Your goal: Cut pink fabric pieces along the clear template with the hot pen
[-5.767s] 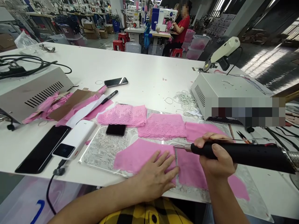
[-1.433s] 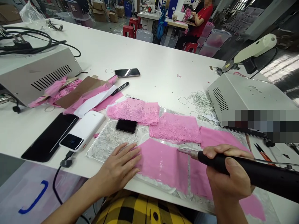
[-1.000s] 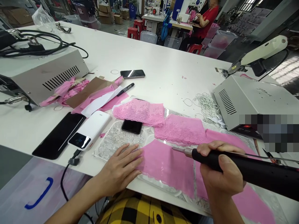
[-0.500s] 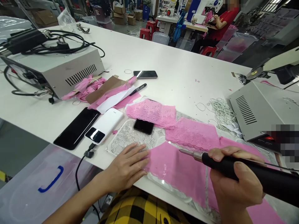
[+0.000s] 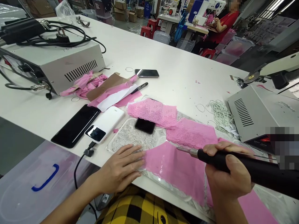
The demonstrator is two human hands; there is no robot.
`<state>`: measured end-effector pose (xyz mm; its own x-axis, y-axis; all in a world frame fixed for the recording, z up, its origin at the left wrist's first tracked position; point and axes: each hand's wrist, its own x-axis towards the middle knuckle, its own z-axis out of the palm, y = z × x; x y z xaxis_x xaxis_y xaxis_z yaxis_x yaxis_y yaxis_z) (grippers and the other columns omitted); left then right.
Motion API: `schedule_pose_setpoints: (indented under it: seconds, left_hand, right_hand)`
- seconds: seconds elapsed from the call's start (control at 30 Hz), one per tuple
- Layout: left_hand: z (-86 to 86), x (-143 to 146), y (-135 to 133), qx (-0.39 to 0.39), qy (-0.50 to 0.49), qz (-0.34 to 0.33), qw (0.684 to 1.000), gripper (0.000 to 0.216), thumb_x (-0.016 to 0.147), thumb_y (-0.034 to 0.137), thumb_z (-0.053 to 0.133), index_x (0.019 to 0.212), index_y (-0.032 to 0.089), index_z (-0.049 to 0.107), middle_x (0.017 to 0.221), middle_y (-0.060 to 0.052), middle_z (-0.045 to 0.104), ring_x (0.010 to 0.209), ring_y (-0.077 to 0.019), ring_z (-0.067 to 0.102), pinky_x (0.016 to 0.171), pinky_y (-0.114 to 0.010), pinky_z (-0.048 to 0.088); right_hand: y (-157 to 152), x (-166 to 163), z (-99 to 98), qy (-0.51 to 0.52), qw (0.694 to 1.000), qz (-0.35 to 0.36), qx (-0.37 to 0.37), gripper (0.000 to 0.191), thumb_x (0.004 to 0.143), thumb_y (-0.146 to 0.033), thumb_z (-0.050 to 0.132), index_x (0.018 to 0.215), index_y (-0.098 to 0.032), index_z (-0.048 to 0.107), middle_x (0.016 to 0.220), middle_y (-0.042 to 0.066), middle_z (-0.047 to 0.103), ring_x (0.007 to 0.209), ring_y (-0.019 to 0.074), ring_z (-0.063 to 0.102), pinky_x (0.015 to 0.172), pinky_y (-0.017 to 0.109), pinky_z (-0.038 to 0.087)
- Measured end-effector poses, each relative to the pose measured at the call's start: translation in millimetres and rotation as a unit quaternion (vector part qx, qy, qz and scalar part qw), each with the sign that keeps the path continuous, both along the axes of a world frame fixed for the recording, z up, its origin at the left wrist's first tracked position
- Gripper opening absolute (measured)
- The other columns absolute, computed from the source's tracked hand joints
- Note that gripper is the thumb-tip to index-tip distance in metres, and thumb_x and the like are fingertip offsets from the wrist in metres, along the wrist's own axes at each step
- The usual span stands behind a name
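Observation:
My left hand point(image 5: 122, 169) lies flat, fingers spread, with the fingertips on the left edge of a smooth pink fabric piece point(image 5: 173, 171). In my right hand point(image 5: 230, 177) is a thick black handheld tool point(image 5: 268, 174) with a slim, pointed metal tip. That tip points left, over the upper part of the pink piece; whether it touches the cloth I cannot tell. Beyond the smooth piece lie a pink lace strip point(image 5: 151, 113) and another pink lace-edged piece point(image 5: 191, 133). A small black phone point(image 5: 144, 126) sits partly under the lace strip on a grey-white patterned board point(image 5: 130, 135).
At left stand a white power bank point(image 5: 109, 119), a large black phone point(image 5: 76, 126) and a grey metal box point(image 5: 72, 62) with cables. Tangled pale elastic cord point(image 5: 220, 116) lies before another grey box point(image 5: 257, 109). A person in red point(image 5: 225, 28) sits in the background.
My left hand has shifted slightly left, along with the fabric edge under its fingertips. The tool in my right hand has also moved a little left. The camera view has tilted slightly.

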<state>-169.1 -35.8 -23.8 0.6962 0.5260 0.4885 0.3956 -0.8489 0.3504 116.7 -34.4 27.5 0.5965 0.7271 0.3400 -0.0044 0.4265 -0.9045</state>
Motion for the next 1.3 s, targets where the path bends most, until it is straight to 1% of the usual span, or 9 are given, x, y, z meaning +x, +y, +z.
schedule_pose_setpoints:
  seconds: [0.1,0.33,0.57,0.73,0.87,1.0,1.13,1.23,1.3]
  left_hand:
    - [0.0,-0.5,0.2,-0.006,-0.002,-0.009,1.000,0.030,0.093,0.017,0.055,0.122,0.014,0.061,0.128,-0.011,0.066,0.134,-0.0260,0.050,0.109,-0.046,0.045]
    - [-0.3,-1.6,0.6,-0.014,-0.007,-0.016,1.000,0.031,0.094,0.016,0.053,0.123,0.015,0.060,0.129,-0.010,0.065,0.134,-0.0259,0.049,0.110,-0.046,0.043]
    - [-1.3,-1.3,1.0,-0.016,-0.020,-0.016,1.000,0.032,0.093,0.017,0.054,0.124,0.015,0.060,0.127,-0.010,0.066,0.134,-0.0248,0.050,0.111,-0.045,0.042]
    - [-3.2,-1.8,1.0,-0.018,-0.022,-0.021,0.999,0.031,0.093,0.017,0.055,0.124,0.014,0.061,0.128,-0.011,0.066,0.134,-0.0258,0.049,0.111,-0.045,0.041]
    - [-4.0,-2.0,0.5,-0.020,-0.023,-0.019,0.999,0.032,0.093,0.016,0.055,0.123,0.014,0.061,0.127,-0.011,0.066,0.133,-0.0261,0.050,0.111,-0.046,0.041]
    - [-3.3,-1.3,-0.8,-0.023,-0.029,-0.013,0.999,0.032,0.092,0.017,0.055,0.123,0.014,0.062,0.125,-0.010,0.068,0.132,-0.0249,0.051,0.111,-0.044,0.041]
    - [-2.8,-1.1,-2.0,-0.021,-0.037,-0.013,0.999,0.030,0.092,0.017,0.056,0.121,0.014,0.063,0.126,-0.009,0.067,0.132,-0.0255,0.051,0.111,-0.044,0.040]
    - [-3.0,-1.4,-2.3,-0.020,-0.041,-0.013,0.999,0.031,0.091,0.017,0.057,0.121,0.014,0.063,0.126,-0.009,0.067,0.132,-0.0256,0.051,0.112,-0.044,0.040]
    - [-3.3,-1.8,-2.5,-0.020,-0.042,-0.014,0.999,0.031,0.091,0.017,0.057,0.121,0.014,0.063,0.124,-0.009,0.068,0.131,-0.0254,0.052,0.112,-0.044,0.039]
  right_hand:
    - [-0.2,-0.2,-1.3,-0.002,1.000,0.000,0.005,0.011,0.062,-0.020,0.057,0.073,-0.020,0.058,0.071,-0.002,0.055,0.054,0.0132,0.054,0.053,0.034,0.049]
    - [1.3,-2.9,-2.4,-0.015,1.000,0.027,0.004,0.009,0.064,-0.021,0.058,0.073,-0.019,0.059,0.072,-0.001,0.056,0.052,0.0131,0.054,0.055,0.036,0.050]
    - [3.5,-1.8,-4.6,-0.012,1.000,0.010,0.017,0.011,0.061,-0.020,0.058,0.072,-0.019,0.058,0.069,-0.002,0.055,0.054,0.0131,0.055,0.053,0.033,0.049]
    - [5.9,-4.0,-3.3,-0.027,1.000,0.005,0.012,0.011,0.060,-0.023,0.061,0.069,-0.019,0.056,0.068,-0.002,0.057,0.052,0.0132,0.054,0.051,0.034,0.049]
    - [5.8,-4.3,-2.4,-0.039,0.999,0.007,0.007,0.010,0.061,-0.023,0.062,0.067,-0.019,0.055,0.067,-0.002,0.057,0.052,0.0135,0.053,0.052,0.036,0.049]
    - [5.4,-6.2,-2.2,-0.022,1.000,0.006,0.007,0.010,0.060,-0.021,0.060,0.068,-0.019,0.056,0.068,-0.002,0.056,0.054,0.0137,0.054,0.052,0.034,0.049]
    - [6.5,-17.3,-1.4,0.009,0.999,0.038,0.016,0.011,0.061,-0.022,0.058,0.071,-0.020,0.056,0.069,-0.002,0.055,0.053,0.0129,0.053,0.051,0.033,0.049]
    - [8.2,-28.2,-1.4,0.013,0.997,0.073,0.008,0.011,0.063,-0.021,0.058,0.073,-0.019,0.057,0.072,-0.002,0.056,0.052,0.0119,0.053,0.052,0.033,0.050]
    - [9.4,-33.3,-2.3,0.013,0.996,0.084,0.008,0.010,0.064,-0.021,0.058,0.074,-0.019,0.057,0.072,-0.002,0.055,0.052,0.0115,0.053,0.053,0.034,0.050]
